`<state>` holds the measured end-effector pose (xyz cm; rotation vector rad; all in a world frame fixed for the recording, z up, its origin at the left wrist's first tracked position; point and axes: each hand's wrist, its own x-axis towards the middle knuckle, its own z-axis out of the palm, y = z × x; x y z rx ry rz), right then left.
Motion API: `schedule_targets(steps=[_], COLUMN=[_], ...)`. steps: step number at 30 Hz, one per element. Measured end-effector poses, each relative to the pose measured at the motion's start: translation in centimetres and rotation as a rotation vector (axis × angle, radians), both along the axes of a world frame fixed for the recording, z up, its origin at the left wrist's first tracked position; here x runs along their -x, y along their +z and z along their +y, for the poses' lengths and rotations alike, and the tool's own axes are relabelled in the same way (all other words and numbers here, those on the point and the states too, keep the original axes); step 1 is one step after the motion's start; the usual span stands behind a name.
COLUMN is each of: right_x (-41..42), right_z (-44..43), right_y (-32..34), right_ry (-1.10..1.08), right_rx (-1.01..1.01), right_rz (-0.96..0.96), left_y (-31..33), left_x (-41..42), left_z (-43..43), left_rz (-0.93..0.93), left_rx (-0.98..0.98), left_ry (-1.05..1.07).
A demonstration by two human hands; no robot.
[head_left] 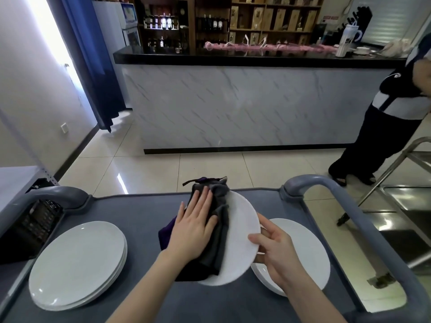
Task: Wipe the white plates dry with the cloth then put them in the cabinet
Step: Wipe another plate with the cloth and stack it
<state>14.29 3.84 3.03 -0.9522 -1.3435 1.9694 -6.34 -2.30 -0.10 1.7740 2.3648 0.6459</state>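
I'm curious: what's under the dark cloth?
A white plate, held at its rim by the right hand. The left hand presses the cloth onto it; its covered part is hidden.

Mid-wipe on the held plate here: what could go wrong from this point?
1. The right hand pinches the round white plate only at its rim while the left hand presses the dark grey cloth flat on it; a firm push might slip it.
2. A slip could strike the second white plate on the grey cart just below, chipping both.
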Motion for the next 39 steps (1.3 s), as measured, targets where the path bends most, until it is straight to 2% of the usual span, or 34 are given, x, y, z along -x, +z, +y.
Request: schedule_targets(steps=[6, 11, 16, 18, 26, 29, 31, 34, 39], right_x=[-0.4, -0.1, 1.3, 1.8, 2.1, 1.3, 0.8, 0.4, -0.5], right_z=[0.4, 1.2, 0.4, 0.0, -1.1, -1.0, -1.0, -0.9, -0.3], right_y=[-0.4, -0.1, 0.0, 0.3, 1.0, 1.3, 1.4, 1.7, 2.1], right_ry=[-0.056, -0.094, -0.101, -0.076, 0.012, 0.052, 0.076, 0.104, 0.203], right_rx=[-0.002, 0.005, 0.039, 0.02, -0.051, -0.151, -0.272, -0.441, -0.816], right_rz=[-0.015, 0.009, 0.042, 0.042, -0.015, -0.074, -0.149, -0.235, -0.475], left_y=[-2.3, -3.8, -2.8, -1.9, 1.1, 1.1, 1.3, 1.7, 3.3], left_x=[-0.2, -3.1, -6.0, -5.7, -2.8, -1.8, -1.4, -0.5, 1.8], left_z=[-3.8, -7.9, -7.3, -6.0, -1.7, -1.2, -1.2, -1.1, -1.3], left_rz=[-0.066, -0.151, -0.08, 0.005, 0.129, 0.117, 0.042, -0.069, -0.114], left_rx=[0.021, 0.003, -0.047, -0.024, -0.029, -0.037, -0.075, -0.132, -0.112], left_ry=[0.098, 0.014, -0.044, -0.074, -0.186, -0.12, -0.08, -0.098, -0.133])
